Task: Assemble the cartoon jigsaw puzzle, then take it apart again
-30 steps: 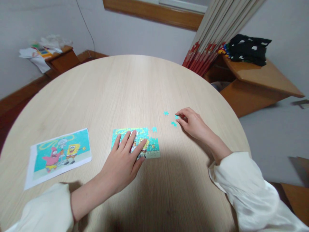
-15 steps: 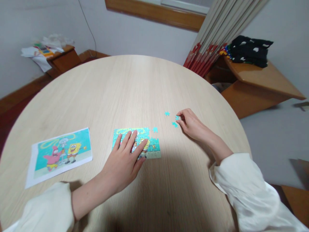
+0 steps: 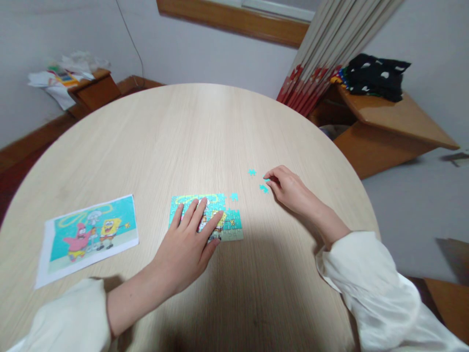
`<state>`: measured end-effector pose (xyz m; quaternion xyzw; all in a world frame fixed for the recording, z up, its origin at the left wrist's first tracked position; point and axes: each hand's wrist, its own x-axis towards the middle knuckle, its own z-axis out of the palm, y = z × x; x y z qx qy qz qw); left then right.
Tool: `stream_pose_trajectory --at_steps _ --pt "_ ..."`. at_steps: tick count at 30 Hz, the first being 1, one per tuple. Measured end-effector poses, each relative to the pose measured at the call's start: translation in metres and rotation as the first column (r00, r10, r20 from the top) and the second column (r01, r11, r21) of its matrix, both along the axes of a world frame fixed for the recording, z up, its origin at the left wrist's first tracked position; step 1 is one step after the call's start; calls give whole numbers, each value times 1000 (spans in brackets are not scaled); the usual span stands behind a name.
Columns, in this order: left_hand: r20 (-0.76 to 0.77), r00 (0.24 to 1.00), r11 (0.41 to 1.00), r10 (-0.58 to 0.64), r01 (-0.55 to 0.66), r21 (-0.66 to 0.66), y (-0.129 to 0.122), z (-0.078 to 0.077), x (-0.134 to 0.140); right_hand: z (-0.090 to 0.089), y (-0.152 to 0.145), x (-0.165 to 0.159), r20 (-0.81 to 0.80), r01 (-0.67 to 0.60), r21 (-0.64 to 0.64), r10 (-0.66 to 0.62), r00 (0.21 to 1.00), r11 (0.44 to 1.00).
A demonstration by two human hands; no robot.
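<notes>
My left hand (image 3: 188, 239) lies flat with spread fingers on a mostly assembled jigsaw puzzle (image 3: 234, 230) of cartoon figures, covering its middle. A gap shows at the puzzle's upper right, where a turquoise piece (image 3: 234, 197) sits near the corner. To the right, my right hand (image 3: 289, 189) pinches a small turquoise puzzle piece (image 3: 267, 180) between thumb and fingertips, just above the table. Two loose turquoise pieces lie close by: one piece (image 3: 252, 172) to the upper left, another piece (image 3: 264, 188) just below the fingertips.
A printed sheet (image 3: 90, 234) with the same cartoon picture lies left of the puzzle on the round wooden table (image 3: 190, 132). Behind the table stand a small cabinet (image 3: 95, 90) with papers, a curtain (image 3: 318, 58), and a wooden stand (image 3: 395, 122) bearing black patterned cloth (image 3: 377, 78).
The right fingertips have closed further over the pinched piece, so less of it shows. The left hand stays on the puzzle. The whole view has shifted slightly.
</notes>
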<state>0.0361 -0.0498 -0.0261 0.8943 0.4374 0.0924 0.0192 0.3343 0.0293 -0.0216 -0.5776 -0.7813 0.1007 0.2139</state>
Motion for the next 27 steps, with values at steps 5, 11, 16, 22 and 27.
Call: stream_pose_trajectory --at_steps 5,11,16,22,27 --pt "12 1000 1000 -7 6 9 0 -1 0 2 0 1 -44 29 -6 -29 999 1000" --pt "23 1000 1000 -2 2 -14 0 -1 0 3 2 1 -19 -43 15 43 999 999" --pt "38 999 1000 0 1 -29 0 0 0 6 4 -2 8 -91 17 90 996 996" --pt "54 999 1000 8 -7 -27 -1 0 2 9 6 -21 -11 -95 -59 95 995 994" --pt "55 998 999 16 -14 -36 -2 1 2 12 2 -51 -37 -164 -122 160 986 979"
